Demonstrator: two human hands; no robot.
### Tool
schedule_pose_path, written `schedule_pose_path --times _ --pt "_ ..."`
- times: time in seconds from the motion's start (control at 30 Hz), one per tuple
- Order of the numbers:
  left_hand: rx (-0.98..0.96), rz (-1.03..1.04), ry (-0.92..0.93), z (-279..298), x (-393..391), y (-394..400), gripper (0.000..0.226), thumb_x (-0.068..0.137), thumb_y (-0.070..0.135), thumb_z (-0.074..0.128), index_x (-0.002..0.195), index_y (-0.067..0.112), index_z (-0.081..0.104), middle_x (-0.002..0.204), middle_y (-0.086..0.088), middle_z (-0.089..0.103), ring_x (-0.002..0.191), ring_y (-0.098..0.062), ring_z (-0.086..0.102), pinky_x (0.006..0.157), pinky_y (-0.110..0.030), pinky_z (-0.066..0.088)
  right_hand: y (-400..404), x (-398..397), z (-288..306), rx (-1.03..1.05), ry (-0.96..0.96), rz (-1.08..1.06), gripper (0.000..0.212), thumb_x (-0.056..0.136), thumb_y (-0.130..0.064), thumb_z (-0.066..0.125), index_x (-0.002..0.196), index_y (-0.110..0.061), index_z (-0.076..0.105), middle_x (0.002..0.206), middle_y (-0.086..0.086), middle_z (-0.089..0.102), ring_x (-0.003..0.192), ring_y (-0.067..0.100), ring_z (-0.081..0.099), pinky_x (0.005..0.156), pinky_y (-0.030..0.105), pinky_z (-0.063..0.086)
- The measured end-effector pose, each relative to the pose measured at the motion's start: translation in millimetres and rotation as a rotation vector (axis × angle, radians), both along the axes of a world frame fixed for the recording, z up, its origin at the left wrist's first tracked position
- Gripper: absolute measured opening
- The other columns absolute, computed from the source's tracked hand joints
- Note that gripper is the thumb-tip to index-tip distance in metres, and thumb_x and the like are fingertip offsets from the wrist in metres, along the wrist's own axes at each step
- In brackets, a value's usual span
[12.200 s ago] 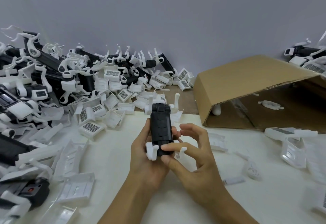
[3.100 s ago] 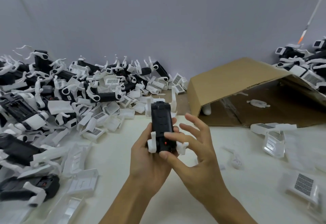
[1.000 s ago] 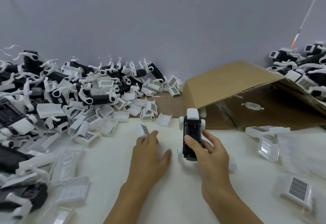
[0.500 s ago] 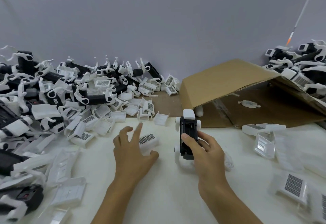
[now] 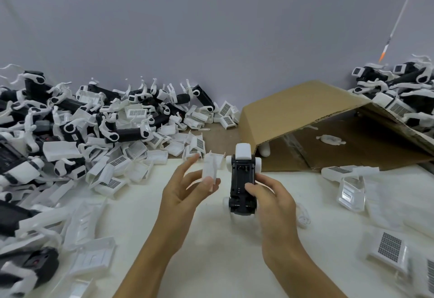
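Head view: the left grip (image 5: 182, 191) pinches a small white cover (image 5: 209, 168) between thumb and fingertips, with the other fingers spread. Just to its right, the right grip (image 5: 273, 206) is curled round the near end of a black toy body (image 5: 242, 180), thumb on top, and the toy's white cap (image 5: 243, 151) points away. Cover and body are near each other but apart. Beyond the right grip lies a tipped cardboard box (image 5: 303, 112). Left of the left grip, a heap of black and white parts (image 5: 94, 131) covers the bench (image 5: 211, 257).
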State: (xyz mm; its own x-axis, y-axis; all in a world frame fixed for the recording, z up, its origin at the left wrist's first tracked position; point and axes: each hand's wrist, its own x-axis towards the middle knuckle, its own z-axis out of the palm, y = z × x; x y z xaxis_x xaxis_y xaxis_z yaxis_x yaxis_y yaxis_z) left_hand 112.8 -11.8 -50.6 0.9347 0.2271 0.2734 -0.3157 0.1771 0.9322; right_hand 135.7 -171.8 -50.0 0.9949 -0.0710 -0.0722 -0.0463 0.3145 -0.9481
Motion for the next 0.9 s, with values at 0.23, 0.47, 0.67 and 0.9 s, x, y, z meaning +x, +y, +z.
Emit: schedule_pose_path --times 0.23,0.47,0.67,0.9 --pt "-0.045 0.013 0.027 8.5 -1.7 -3.1 0.049 0.077 0.050 0.075 0.125 0.042 0.070 0.133 0.009 0.059 0.102 -0.028 0.073 0.086 -0.036 0.061 4.0 -3.2 3.2 0.014 -0.029 -0.019 0.022 0.087 -0.009 0.076 0.102 -0.020 0.064 0.086 -0.007 0.079 0.074 0.003 0.073 0.054 0.008 0.049" --pt "0.163 0.003 0.066 7.4 -4.6 -4.7 0.076 0.084 0.004 0.079 0.137 0.048 0.046 0.149 -0.005 0.051 0.106 -0.021 0.071 0.084 -0.018 0.055 3.5 -6.5 4.6 0.001 -0.059 0.009 0.029 0.083 -0.002 0.078 0.089 -0.012 0.051 0.083 -0.013 0.078 0.071 0.002 0.072 0.052 0.008 0.046" --pt "0.351 0.193 0.019 7.8 -5.4 -9.1 0.042 0.083 0.055 0.073 0.117 0.030 0.071 0.074 0.003 0.064 0.064 -0.010 0.058 0.060 -0.012 0.044 5.1 -9.4 7.6 0.009 -0.087 0.038 0.024 0.086 -0.005 0.074 0.084 -0.011 0.051 0.082 -0.003 0.078 0.065 0.002 0.069 0.051 0.009 0.045" --pt "0.541 0.297 0.038 1.0 -4.7 -12.8 0.043 0.074 0.079 0.050 0.095 0.045 0.066 0.085 0.010 0.065 0.082 -0.008 0.060 0.063 -0.015 0.043 8.4 -12.9 4.4 -0.010 -0.122 0.088 0.024 0.090 -0.007 0.071 0.073 -0.015 0.056 0.080 0.000 0.076 0.072 0.010 0.067 0.061 0.016 0.049"
